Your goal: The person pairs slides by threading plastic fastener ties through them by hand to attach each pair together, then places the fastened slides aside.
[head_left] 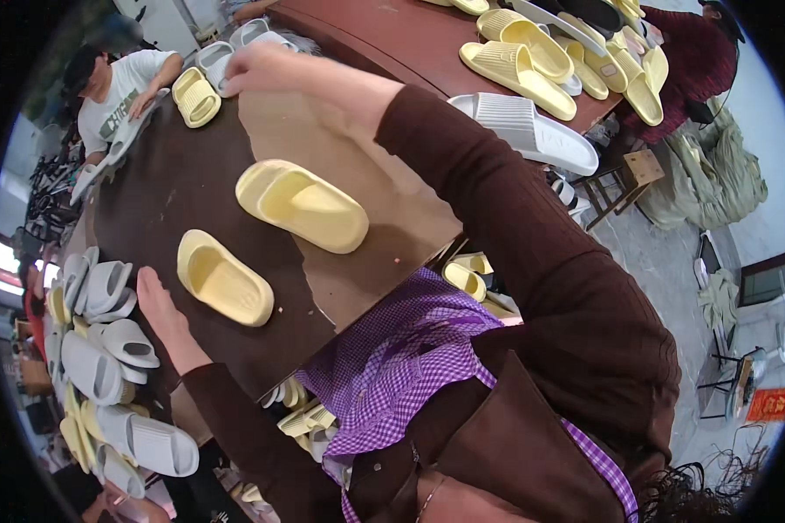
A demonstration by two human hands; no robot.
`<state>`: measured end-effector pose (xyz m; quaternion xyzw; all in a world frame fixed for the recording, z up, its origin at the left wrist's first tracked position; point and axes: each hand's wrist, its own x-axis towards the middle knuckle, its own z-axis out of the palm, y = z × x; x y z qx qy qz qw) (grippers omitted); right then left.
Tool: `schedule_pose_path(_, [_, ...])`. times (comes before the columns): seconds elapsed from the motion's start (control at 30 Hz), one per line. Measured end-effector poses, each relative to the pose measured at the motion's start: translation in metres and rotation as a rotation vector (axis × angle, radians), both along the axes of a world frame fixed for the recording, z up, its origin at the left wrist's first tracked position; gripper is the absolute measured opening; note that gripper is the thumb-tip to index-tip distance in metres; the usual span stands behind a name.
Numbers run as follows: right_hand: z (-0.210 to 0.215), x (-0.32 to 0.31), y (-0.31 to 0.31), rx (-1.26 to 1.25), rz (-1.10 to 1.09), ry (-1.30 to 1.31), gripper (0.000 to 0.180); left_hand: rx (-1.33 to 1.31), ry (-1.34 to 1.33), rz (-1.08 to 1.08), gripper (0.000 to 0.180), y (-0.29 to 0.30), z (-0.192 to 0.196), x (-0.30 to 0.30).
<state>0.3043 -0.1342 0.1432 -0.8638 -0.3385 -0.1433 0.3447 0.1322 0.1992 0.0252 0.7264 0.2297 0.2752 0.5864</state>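
Note:
Two pale yellow slide slippers lie apart on the table: the nearer one (225, 279) toward the left, the farther one (303, 207) to its right. My left hand (161, 315) is open and flat at the table's left side, next to the nearer slipper, holding nothing. Reaching across to the far edge, my right hand (260, 70) is bent down against a grey slide slipper (213, 61). Its fingertips are partly hidden and blurred, so I cannot tell if they grip it. A ribbed yellow slipper pair (196, 98) sits just left of that hand.
Grey and yellow slippers are heaped at the left (96, 366). More yellow slippers (523, 74) and a grey pair (532, 131) lie on the reddish table (384, 39) at the far right. Across the dark tabletop (166, 174), a person (118, 96) handles grey slippers. A wooden stool (644, 167) stands right.

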Motion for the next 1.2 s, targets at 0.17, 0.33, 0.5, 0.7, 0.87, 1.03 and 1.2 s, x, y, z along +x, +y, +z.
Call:
schedule_pose_path(0.17, [-0.048, 0.045, -0.056, -0.435, -0.328, -0.040, 0.027, 0.331, -0.087, 0.072, 0.038, -0.013, -0.003, -0.023])
schedule_pose_path(0.33, [-0.101, 0.018, -0.087, -0.446, -0.415, 0.171, 0.031, 0.577, -0.223, -0.088, 0.029, -0.081, 0.012, -0.025])
schedule_pose_path(0.5, [-0.119, -0.006, -0.077, -0.372, -0.591, 0.273, 0.026, 1.006, -0.292, -0.466, 0.023, -0.161, 0.008, -0.025])
schedule_pose_path(0.7, [-0.129, -0.006, -0.078, -0.377, -0.627, 0.247, 0.021, 1.411, -0.095, -0.549, 0.024, -0.175, 0.012, -0.022])
schedule_pose_path(0.87, [-0.135, -0.003, -0.081, -0.268, -0.643, 0.141, 0.019, 1.467, 0.007, -0.567, 0.020, -0.168, 0.010, -0.021])
schedule_pose_path(1.03, [-0.127, 0.000, -0.083, 0.174, -0.642, -0.041, 0.016, 1.470, -0.002, -0.567, 0.018, -0.149, 0.012, -0.019])
schedule_pose_path(1.2, [-0.110, -0.007, -0.089, 0.377, -0.649, -0.072, 0.013, 1.469, 0.047, -0.551, 0.017, -0.137, 0.013, -0.020])
